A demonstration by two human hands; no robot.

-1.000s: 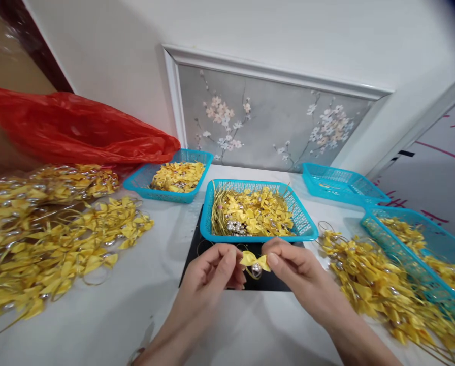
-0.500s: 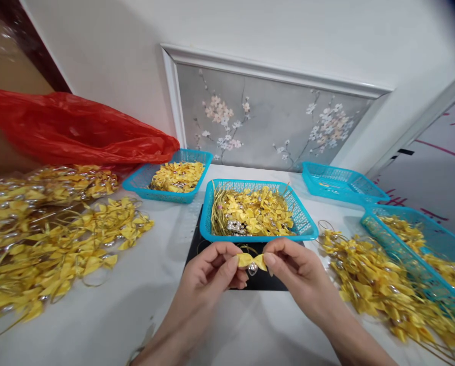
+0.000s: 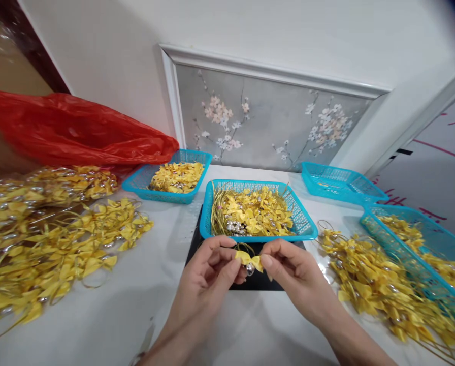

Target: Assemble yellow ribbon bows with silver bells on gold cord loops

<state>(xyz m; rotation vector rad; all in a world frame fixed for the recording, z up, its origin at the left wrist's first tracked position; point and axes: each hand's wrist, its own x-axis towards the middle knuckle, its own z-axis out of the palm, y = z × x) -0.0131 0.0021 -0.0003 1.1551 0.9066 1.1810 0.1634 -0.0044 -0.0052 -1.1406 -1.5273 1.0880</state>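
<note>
Between my hands is a yellow ribbon bow (image 3: 246, 258) with a silver bell or bead hanging at its middle and a thin gold cord behind it. My left hand (image 3: 215, 269) pinches the bow's left loop between thumb and forefinger. On the other side, my right hand (image 3: 288, 267) pinches the right loop the same way. Just beyond my fingers stands a blue plastic basket (image 3: 258, 238) heaped with similar bows, gold cords and silver beads. Under the bow and the basket's near edge lies a flat black board (image 3: 256, 283).
Loose bows (image 3: 71, 254) pile up at left, before a red plastic bag (image 3: 78, 132). Behind them sits a blue basket (image 3: 166, 197) with bows. At right are another bow pile (image 3: 387, 284), a filled blue basket (image 3: 433, 223) and a nearly bare one (image 3: 342, 183). A framed flower panel (image 3: 265, 117) stands behind.
The bow has shifted slightly left and tilted, its right side now lower. Both hands still pinch it, with small finger movements. The baskets and piles stay put.
</note>
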